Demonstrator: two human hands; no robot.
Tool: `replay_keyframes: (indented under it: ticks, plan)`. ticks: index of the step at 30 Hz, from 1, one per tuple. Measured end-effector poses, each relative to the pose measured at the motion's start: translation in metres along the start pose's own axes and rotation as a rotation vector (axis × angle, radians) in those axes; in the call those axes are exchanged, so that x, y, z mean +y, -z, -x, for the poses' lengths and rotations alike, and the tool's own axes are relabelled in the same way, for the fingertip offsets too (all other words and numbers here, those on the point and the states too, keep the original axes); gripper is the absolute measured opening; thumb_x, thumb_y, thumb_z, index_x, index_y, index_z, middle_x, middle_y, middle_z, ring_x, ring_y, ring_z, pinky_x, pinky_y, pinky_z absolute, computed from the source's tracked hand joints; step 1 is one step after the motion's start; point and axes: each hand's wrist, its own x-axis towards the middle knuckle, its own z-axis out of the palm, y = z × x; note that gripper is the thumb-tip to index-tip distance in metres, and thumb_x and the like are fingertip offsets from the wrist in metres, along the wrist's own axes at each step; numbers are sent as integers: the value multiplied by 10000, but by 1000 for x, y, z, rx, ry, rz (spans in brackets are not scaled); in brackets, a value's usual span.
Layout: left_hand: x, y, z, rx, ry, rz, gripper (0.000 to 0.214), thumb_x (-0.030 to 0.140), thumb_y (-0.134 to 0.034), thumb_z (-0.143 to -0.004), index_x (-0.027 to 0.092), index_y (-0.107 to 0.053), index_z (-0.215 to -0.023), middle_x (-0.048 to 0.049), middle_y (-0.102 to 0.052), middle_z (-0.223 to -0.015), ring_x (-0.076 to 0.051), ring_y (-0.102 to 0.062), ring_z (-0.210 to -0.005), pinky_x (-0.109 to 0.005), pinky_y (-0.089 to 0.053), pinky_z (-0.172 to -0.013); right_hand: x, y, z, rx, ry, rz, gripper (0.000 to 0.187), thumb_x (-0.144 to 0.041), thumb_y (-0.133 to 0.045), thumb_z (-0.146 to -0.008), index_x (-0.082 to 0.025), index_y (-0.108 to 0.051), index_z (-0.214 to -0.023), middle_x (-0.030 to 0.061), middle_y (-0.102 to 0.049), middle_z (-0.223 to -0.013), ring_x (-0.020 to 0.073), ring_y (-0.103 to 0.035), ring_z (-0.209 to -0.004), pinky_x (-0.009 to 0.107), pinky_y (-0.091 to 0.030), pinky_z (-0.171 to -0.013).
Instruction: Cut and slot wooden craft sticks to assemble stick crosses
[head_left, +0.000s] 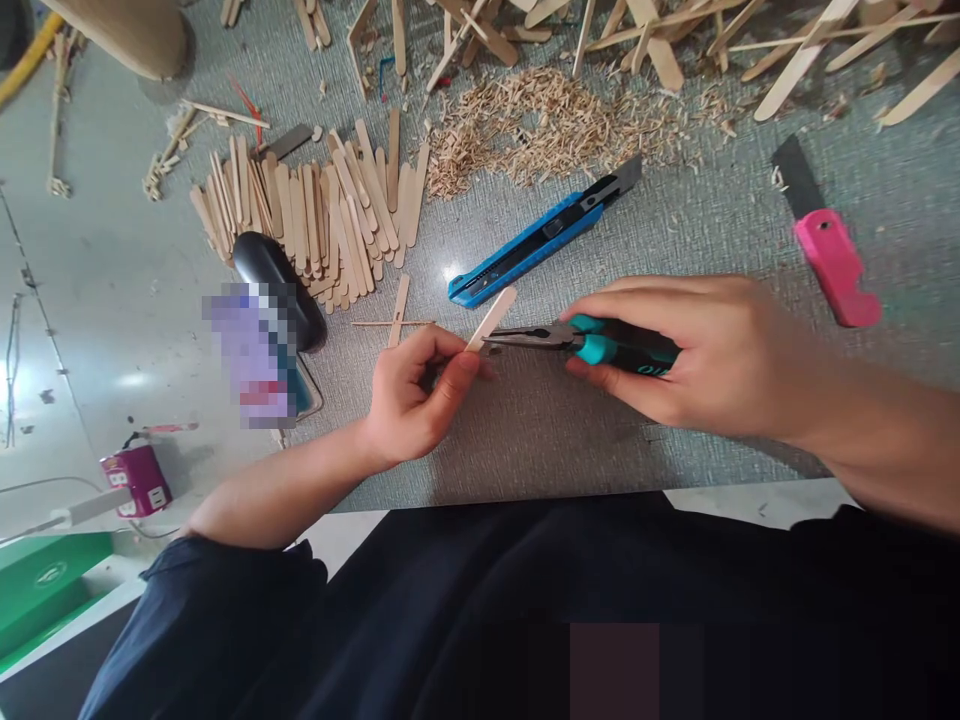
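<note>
The left hand (420,395) is pinching a flat wooden stick (493,318) between thumb and finger, on the near side of the blue cutter (546,235). The right hand (705,350) is gripping the pliers (595,348); their tips are sitting at the stick's edge, but I can't tell if they are biting it. The stick is looking light, stiff and easy to snap, so pinching its flat sides close to the tips seems best. A stick pile (315,220) is lying left of the cutter, a pink knife (836,265) right of it.

glare on tabletop (705,220), soft shadows, pixelated patches
</note>
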Motion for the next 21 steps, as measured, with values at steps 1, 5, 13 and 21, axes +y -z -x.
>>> replay_keyframes:
  ticks: [1,5,13,21]
  plan:
    - [1,-1,0,-4,3,18,307,420,-702,-1158,188,-733,-958,-23,-806,-714,-73,-649,-537,-187,-476,-525,0,0,0,-4,-3,-9,183,-333,-734,-1066,-322,-758,-1247,35,-860,-1070,256,-814,-862,409,-654,-729]
    - [6,-2,-2,-3,-69,55,286,357,-701,-1163,182,-695,-938,41,-730,-581,-41,-623,-443,-120,-442,-482,-1,-1,1,-6,-1,-39,195,-341,-754,-1054,-329,-768,-1249,26,-862,-1070,253,-807,-838,409,-644,-716]
    - [-2,-5,8,-87,-79,165,132,284,-663,-1177,197,-677,-1079,11,-825,-735,-62,-715,-546,-120,-547,-562,-5,3,2,-69,-35,-121,168,-343,-749,-1058,-331,-780,-1223,21,-856,-1048,257,-808,-845,400,-620,-710]
    - [1,-6,10,-106,-106,179,66,183,-654,-1162,190,-703,-1118,69,-738,-678,-17,-669,-533,-59,-464,-544,-7,3,2,-61,-21,-84,190,-282,-733,-1034,-341,-778,-1209,14,-837,-1004,248,-773,-814,399,-588,-706]
